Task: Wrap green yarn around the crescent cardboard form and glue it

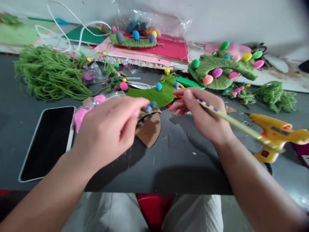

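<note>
My left hand point(103, 129) is closed in a pinch over the table, slightly blurred. Two small blue pom-poms point(148, 109) show at its fingertips, and the exact hold on them is partly hidden. Between the thumb and fingers of my right hand point(205, 112) rests a pale yellow pencil point(236, 122) with purple dots, its far end slanting right. Beyond both hands lies a curved green yarn-wrapped piece point(149, 95) with several coloured balls around its edge. A cut piece of brown cardboard point(150, 130) lies below, between the hands.
A phone point(49, 138) lies at left, beside pink scraps point(80, 118). Green yarn point(51, 72) is heaped behind it. Scissors point(140, 84) and a green comb point(189, 82) lie mid-table. At right are a yellow glue gun point(272, 129) and a ball-decorated green wreath point(217, 71).
</note>
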Motion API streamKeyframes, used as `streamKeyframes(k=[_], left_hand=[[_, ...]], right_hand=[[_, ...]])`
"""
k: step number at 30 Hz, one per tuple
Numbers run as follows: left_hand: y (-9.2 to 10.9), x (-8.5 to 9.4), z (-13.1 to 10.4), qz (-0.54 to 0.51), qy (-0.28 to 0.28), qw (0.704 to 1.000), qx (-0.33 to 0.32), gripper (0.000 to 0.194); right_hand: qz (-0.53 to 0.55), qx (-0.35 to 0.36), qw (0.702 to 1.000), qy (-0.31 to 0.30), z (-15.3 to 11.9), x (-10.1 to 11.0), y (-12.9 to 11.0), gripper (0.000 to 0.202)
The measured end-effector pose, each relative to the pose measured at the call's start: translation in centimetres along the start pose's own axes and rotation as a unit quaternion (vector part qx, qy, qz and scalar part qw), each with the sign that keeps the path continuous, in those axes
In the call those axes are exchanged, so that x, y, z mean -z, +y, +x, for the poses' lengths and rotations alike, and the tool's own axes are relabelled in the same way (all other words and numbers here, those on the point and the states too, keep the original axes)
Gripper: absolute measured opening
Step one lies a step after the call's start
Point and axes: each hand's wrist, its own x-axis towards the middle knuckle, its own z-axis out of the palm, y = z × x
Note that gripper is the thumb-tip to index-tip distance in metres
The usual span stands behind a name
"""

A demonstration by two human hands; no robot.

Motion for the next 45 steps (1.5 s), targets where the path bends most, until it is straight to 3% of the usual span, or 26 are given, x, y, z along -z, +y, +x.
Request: streamKeyframes(k=[4,8,9,10,12,15,18,21,25,28,32,38,42,45], left_hand=[[-0.5,2.0,-0.1,0.133,-0.07,0.986,0.068,0.042],[0.6,2.6,-1.9,0.087,-0.078,0.991,0.069,0.039],[0.9,2.4,-2.4,0.047,-0.073,0.994,0.073,0.035],[1.1,2.2,-2.9,-0.004,-0.025,0.998,0.058,0.029],[1.5,1.7,-3.8,-0.053,-0.058,0.995,0.055,0.04],[1.8,1.7,-4.5,-0.003,-0.143,0.989,-0.037,0.056],[2.1,2.2,-4.9,0.052,-0.218,0.972,-0.076,0.059],[2.3,2.6,-5.1,0.058,-0.225,0.969,-0.088,0.06],[2.5,2.5,-5.3,0.053,-0.219,0.971,-0.084,0.06],[2.7,2.3,-5.1,0.057,-0.228,0.968,-0.09,0.058],[3.1,1.9,-4.3,0.054,-0.213,0.972,-0.081,0.056],[3.5,0.6,-2.7,0.032,-0.173,0.98,-0.087,0.045],[3.5,-0.4,-2.1,0.03,-0.148,0.983,-0.104,0.026],[3.4,-0.8,-1.8,0.018,-0.143,0.983,-0.114,0.02]], right_hand=[[-0.117,0.084,0.981,-0.133,-1.0,-0.9,-0.3,0.023],[-0.203,0.137,0.948,-0.201,-1.2,-1.5,0.0,0.039],[-0.206,0.139,0.946,-0.21,-1.2,-1.4,0.1,0.042],[-0.204,0.14,0.945,-0.216,-1.1,-1.3,0.3,0.043],[-0.185,0.142,0.946,-0.226,-0.9,-1.0,0.5,0.044],[-0.15,0.147,0.949,-0.237,-0.7,-0.9,0.6,0.048],[-0.151,0.161,0.952,-0.212,-0.7,-1.3,0.5,0.049],[-0.173,0.175,0.95,-0.19,-0.8,-1.8,0.7,0.044],[-0.164,0.175,0.946,-0.219,-0.5,-1.4,1.1,0.045],[-0.135,0.153,0.957,-0.208,-0.5,-0.8,0.5,0.036],[0.029,0.05,0.992,-0.116,-1.5,-1.5,-1.4,0.019],[0.221,-0.057,0.957,-0.177,-3.0,-3.8,-2.7,0.052],[0.276,-0.1,0.937,-0.187,-3.0,-3.8,-2.6,0.045],[0.258,-0.093,0.947,-0.171,-2.8,-3.5,-2.4,0.039]])
